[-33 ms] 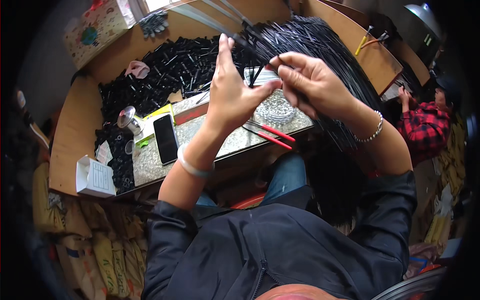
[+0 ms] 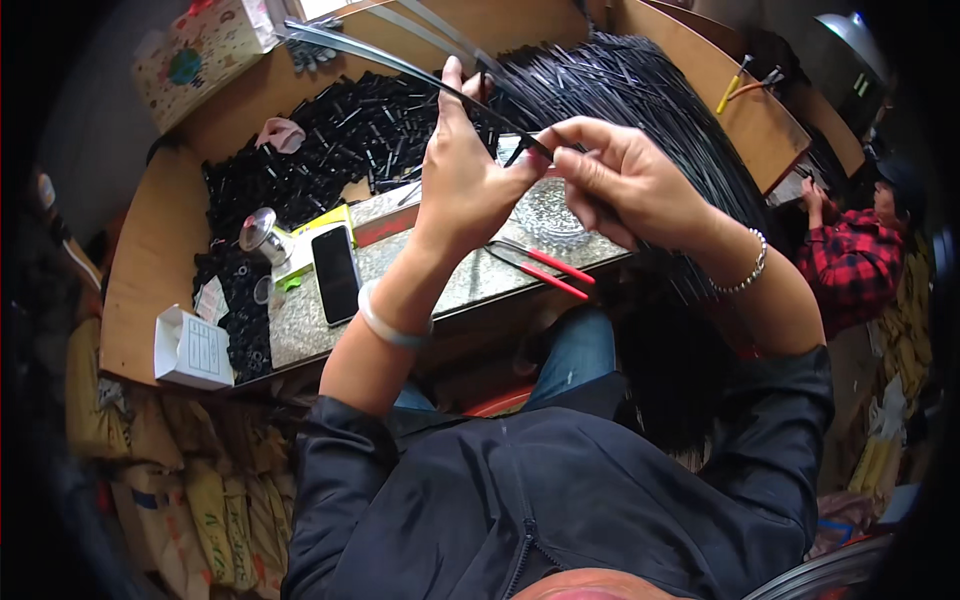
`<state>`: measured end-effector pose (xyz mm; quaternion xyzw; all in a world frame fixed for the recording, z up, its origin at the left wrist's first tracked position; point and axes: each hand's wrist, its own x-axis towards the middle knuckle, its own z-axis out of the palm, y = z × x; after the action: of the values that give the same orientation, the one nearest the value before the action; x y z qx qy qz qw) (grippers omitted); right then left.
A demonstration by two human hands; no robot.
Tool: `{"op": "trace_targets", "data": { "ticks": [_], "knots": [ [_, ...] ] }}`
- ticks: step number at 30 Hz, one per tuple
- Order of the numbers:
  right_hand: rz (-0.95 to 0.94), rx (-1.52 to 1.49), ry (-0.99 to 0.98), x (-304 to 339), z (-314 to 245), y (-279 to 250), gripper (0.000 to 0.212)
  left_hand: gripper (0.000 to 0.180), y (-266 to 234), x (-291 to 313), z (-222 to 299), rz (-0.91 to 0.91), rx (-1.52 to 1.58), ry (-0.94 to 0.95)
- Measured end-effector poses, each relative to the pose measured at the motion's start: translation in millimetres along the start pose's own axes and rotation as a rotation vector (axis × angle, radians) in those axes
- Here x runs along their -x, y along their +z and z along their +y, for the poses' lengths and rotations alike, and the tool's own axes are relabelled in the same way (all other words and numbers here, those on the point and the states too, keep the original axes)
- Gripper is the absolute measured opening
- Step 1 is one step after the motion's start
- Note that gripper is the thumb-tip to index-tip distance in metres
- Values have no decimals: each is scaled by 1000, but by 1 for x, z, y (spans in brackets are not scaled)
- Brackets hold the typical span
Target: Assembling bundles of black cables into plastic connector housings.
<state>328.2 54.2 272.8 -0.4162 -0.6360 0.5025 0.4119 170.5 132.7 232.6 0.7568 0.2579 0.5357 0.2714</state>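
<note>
Strips (image 2: 500, 118) mid-handling, plenty lying by

Thin dark strips up in the air over the desk (image 2: 138, 285), running from between the hands toward the far upper left, where they catch the light. Exact count can't be told.

Right hand (image 2: 635, 182): thumb and forefinger pinched on the near end of the strips, other fingers curled loosely. Left hand (image 2: 462, 185): spread wide, fingers pointing up, thumb reaching toward the pinch; strips cross at its fingers — whether gripped there, cannot tell.

Progress, as judged: this handful is in work, not set down. Big sheaf of long dark strips (image 2: 640, 85) at the right, apparently a large stock yet to be handled. Heap of short black pieces (image 2: 365, 130) spread behind the hands — made up or raw, can't say. Red-handled tool (image 2: 552, 274) lies unheld at the near edge. Looks like far more left than this one handful.

Writing: white box (image 2: 200, 348) at the left corner bears a ruled, printed panel, lines too small to read. Sacks (image 2: 215, 520) on the floor show large lettering, some green, partly lost in folds. Phone (image 2: 335, 275) dark-screened, nothing on it. Patterned bag (image 2: 205, 65) carries a globe picture; no wording made out.
</note>
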Motion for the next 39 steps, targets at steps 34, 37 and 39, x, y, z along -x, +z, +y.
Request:
{"op": "trace_targets", "data": {
  "ticks": [34, 37, 39],
  "knots": [
    [972, 1422, 349, 42, 174, -279, 21, 42, -42, 44, -4, -111, 628, -295],
    [918, 1530, 406, 35, 180, -287, 16, 42, -40, 43, -3, -129, 608, -293],
    [894, 1590, 432, 30, 182, -288, 13, 42, -37, 42, -3, -131, 614, -305]
  ]
}}
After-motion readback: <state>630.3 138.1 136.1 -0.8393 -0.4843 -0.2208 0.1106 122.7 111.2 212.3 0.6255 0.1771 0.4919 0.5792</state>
